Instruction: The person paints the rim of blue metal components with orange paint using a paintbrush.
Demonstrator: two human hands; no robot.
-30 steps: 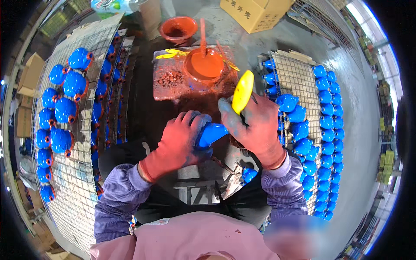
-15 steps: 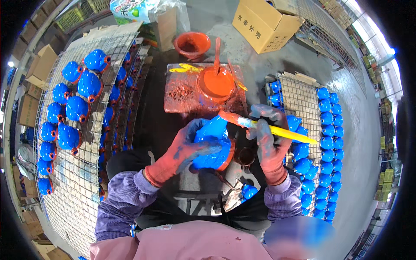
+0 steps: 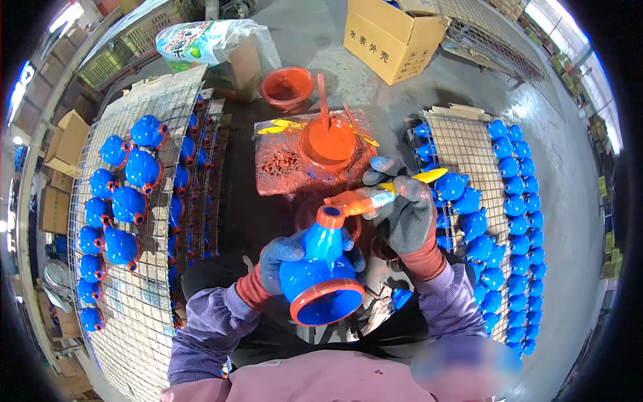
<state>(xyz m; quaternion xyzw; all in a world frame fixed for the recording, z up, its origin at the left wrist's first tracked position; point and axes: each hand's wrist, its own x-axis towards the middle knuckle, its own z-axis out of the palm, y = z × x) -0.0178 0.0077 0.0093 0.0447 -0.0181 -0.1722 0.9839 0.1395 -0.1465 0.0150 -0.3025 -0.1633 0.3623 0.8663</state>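
Gloved and closed, my left hand point(image 3: 278, 262) wraps a glossy blue, bell-shaped housing point(image 3: 320, 268) from its left side, some fingers showing beyond the neck. The housing's wide opening, rimmed in red-orange, tilts toward me. Its narrow neck points away, and the neck end is red-orange too. My right hand point(image 3: 414, 211), in a dark glove with a red cuff, grips a paintbrush point(image 3: 358, 201) with a yellow handle. The paint-covered bristles are at the neck's end. Beyond both hands, a bowl of orange-red paint point(image 3: 327, 142) rests on a paint-crusted board point(image 3: 281, 175), with a stick standing in it.
Blue housings sit on a wire-mesh rack point(image 3: 151, 295) at left. At right, more stand on a second mesh rack point(image 3: 469, 144) and in rows of blue housings point(image 3: 519, 228) beside it. Farther off are a red bowl point(image 3: 287, 90), a cardboard box point(image 3: 392, 43) and a plastic-wrapped pack point(image 3: 201, 43).
My left hand has turned the housing so its wide opening, which faced right, now tilts toward me. The brush has moved slightly left and down to the neck's end. The whole view has shifted.
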